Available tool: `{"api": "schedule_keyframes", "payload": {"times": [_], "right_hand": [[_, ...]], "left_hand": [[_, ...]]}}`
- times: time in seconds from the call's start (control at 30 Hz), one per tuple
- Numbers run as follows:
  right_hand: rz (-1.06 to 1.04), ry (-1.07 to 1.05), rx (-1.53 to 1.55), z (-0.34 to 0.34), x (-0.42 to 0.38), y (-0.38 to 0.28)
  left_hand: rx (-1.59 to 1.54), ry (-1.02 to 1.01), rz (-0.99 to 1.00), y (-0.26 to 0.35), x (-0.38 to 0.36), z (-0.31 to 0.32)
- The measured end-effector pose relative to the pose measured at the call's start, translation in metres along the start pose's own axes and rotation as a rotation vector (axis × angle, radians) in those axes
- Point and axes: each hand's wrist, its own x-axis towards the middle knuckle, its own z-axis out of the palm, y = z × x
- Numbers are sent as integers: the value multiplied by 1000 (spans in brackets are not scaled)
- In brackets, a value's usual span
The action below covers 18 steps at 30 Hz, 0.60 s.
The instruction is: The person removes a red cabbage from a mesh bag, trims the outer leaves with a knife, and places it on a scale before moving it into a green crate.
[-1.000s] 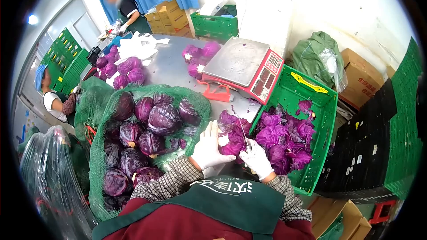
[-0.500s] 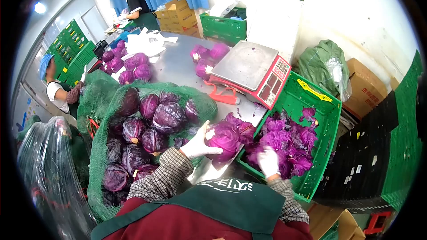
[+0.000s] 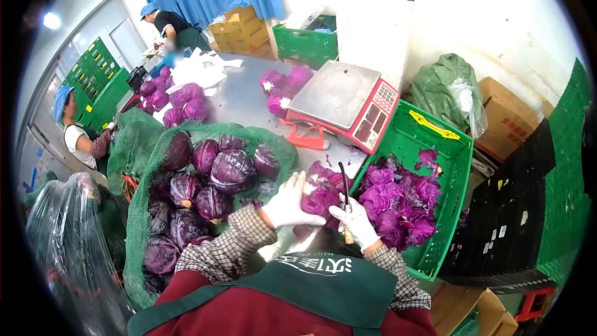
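Observation:
In white gloves, my left hand (image 3: 290,202) cups the left side of a purple cabbage (image 3: 321,196) above the table edge. My right hand (image 3: 357,224) is closed around a knife (image 3: 342,178) at the cabbage's right side. The knife's dark narrow blade points up and its pale handle shows below the fingers. Loose purple leaves (image 3: 398,208) lie in a green crate (image 3: 456,177) right of my right hand. To the left, a green mesh sack (image 3: 138,242) is open around several dark purple cabbages (image 3: 234,171).
A red scale (image 3: 336,94) stands on the metal table (image 3: 239,96), with an orange-red handled item (image 3: 309,137) before it. Trimmed cabbages (image 3: 286,84) and white sheets (image 3: 198,68) lie farther back. Two people (image 3: 177,28) work beyond. Stacked black crates (image 3: 507,211) rise at right.
My right hand has come from the leaves in the crate to the cabbage, and the knife now shows upright in it. My left hand stays on the cabbage. The view has shifted slightly.

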Motion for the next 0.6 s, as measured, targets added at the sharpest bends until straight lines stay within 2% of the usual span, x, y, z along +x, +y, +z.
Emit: {"api": "schedule_keyframes", "payload": {"times": [0.1,0.2,0.27,0.33,0.37,0.4,0.47,0.5,0.53,0.6], "right_hand": [[-90,53,-118,5,6,12],[60,-8,43,-3,7,2],[80,-5,92,-3,8,-5],[72,-30,129,-5,14,-3],[57,-30,168,-5,18,0],[42,-48,206,-6,23,6],[-128,-83,-67,-17,39,25],[-29,-80,-81,-11,33,10],[73,-60,-101,-11,26,-6],[69,-20,-130,-11,30,-3]], "left_hand": [[-50,136,-83,0,7,15],[-33,213,-121,8,6,19],[30,316,-83,4,9,28],[-74,350,-86,1,14,28],[-152,304,-11,-11,22,39],[-208,264,-55,3,12,19],[-275,266,-184,20,-2,2],[-120,239,-180,2,12,26],[-69,217,-213,11,9,20],[-144,152,-214,19,5,7]]}}
